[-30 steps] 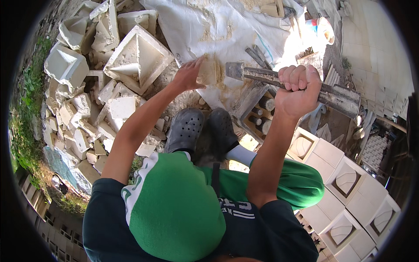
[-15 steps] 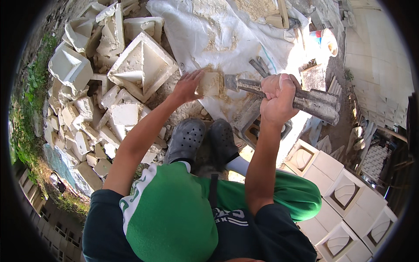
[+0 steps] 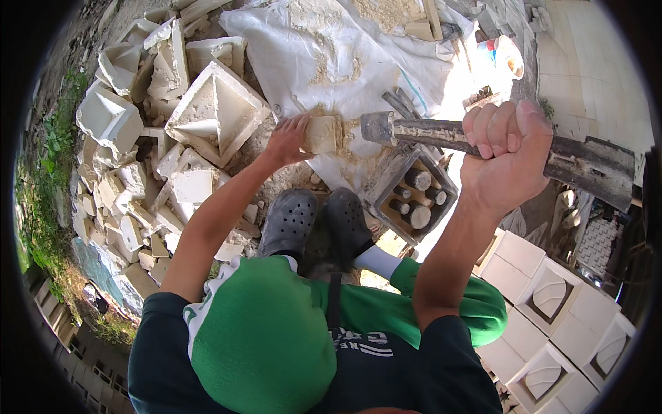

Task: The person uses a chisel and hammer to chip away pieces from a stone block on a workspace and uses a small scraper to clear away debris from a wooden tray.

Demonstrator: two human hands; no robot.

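My left hand (image 3: 289, 141) is closed around the left side of a small cream stone block (image 3: 323, 134), which lies on a dusty white sheet (image 3: 276, 62). Raised at the right, my right hand (image 3: 507, 155) is wrapped round a long, worn chopping tool (image 3: 434, 132). One end of it is a flat grey blade, pointing left toward the block but apart from it. A broad dark piece sticks out on the other side of the fist. Between the right forearm and my shoes stands a grey crate (image 3: 389, 200) with several round-ended cylinders (image 3: 419, 216) in it.
Broken pale stone pieces (image 3: 193, 186) and hollow square blocks (image 3: 221, 114) are heaped at the left. My dark clogs (image 3: 286, 224) are close below the block. Bar-shaped tools (image 3: 403, 103) lie beyond the crate. Pale blocks (image 3: 548, 300) are stacked at lower right; a bucket (image 3: 509, 58) stands far right.
My right hand has moved right and up with the chopping tool, uncovering more of the crate. My left hand stays at the block. The whole view has shifted slightly.
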